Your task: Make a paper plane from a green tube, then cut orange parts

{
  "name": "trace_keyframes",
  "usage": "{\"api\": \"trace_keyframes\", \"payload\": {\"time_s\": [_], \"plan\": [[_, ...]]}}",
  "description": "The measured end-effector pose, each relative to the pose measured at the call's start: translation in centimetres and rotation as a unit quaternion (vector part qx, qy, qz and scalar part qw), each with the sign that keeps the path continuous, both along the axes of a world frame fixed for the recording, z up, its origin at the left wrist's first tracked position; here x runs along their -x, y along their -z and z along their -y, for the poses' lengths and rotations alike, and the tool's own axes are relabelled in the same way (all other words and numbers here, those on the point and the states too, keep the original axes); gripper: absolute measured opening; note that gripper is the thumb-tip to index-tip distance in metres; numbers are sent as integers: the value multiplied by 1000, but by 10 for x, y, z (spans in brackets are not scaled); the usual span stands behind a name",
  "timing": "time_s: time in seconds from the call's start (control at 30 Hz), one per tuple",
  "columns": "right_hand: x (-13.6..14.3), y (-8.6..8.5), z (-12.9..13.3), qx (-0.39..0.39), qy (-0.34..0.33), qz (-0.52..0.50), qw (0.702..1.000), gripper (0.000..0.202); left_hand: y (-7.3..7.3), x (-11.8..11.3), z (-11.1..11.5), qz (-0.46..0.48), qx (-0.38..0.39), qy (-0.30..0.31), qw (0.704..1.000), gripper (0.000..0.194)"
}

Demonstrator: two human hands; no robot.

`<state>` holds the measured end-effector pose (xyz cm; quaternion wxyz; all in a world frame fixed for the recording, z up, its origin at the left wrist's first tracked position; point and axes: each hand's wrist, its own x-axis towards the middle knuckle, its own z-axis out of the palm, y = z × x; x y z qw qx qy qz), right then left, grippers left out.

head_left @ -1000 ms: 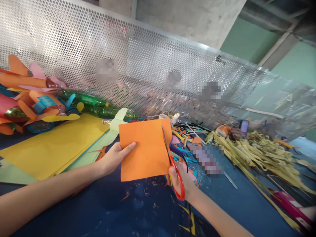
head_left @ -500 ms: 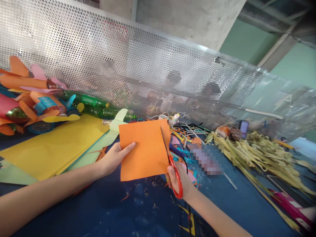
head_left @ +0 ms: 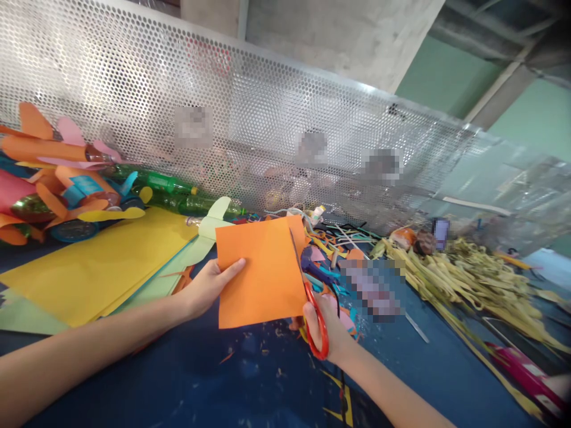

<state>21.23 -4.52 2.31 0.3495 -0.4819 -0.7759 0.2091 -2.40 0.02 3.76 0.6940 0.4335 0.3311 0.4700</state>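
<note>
Between my hands, above the dark blue table, is a sheet of orange paper. My left hand pinches its left edge, with the thumb on top and the fingers hidden underneath. My right hand grips red-handled scissors at the paper's right side. Their blades lie along the right edge and point up towards the far corner, where a strip hangs partly cut from the sheet. Below my right hand, small paper scraps lie on the table.
Yellow paper sheets and plastic-bottle models with paper fins lie left. Behind stands a perforated metal screen, with people beyond it. Dark blue glue gun, phone-like object and dried strips lie right.
The scissor blades have closed further along the orange paper's right side, and the narrow strip at the edge has shifted. My left hand keeps its hold, nearly still.
</note>
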Motion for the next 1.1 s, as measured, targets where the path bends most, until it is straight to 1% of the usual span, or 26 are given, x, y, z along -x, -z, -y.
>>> {"api": "trace_keyframes", "payload": {"time_s": [0.1,0.17,0.33,0.53,0.67,0.77,0.93,1.1], "plan": [[-1,-9,3,-117,13,82,990,39,2,0,1,-1,4,4,1000,40],[-1,-11,3,-151,22,100,983,39,1,-1,2,-8,5,9,1000,39],[-1,-12,2,-163,11,99,982,37,0,-1,4,-22,-2,16,1000,37],[-1,-14,2,-145,32,93,985,37,1,-2,5,-39,-9,23,999,35],[-2,-13,0,-133,29,84,987,39,3,-3,7,-40,-9,29,999,35],[-2,-14,0,-137,26,81,987,40,3,-3,7,-42,-10,30,999,36],[-1,-14,0,-141,42,103,984,40,5,-3,7,-46,-15,36,998,35],[-2,-11,-2,-143,51,109,982,38,3,-3,8,-43,-10,26,999,39]]}}
